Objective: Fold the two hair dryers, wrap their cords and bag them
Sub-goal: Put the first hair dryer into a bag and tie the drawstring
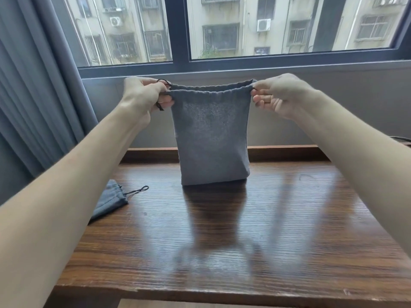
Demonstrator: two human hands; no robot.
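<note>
Both hands, the left hand and right hand, pinch the drawstring mouth of an upright grey felt pouch on the dark wooden desk, a second grey pouch lying flat at left, so bagging looks nearly finished, though no dryer shows.

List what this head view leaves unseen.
- Contents of the upright grey fabric drawstring bag: hidden by its own cloth.
- Second grey fabric bag lying on the dark wooden table: partly covered by the left forearm.
- Black cable: cut off by the right edge.
</note>
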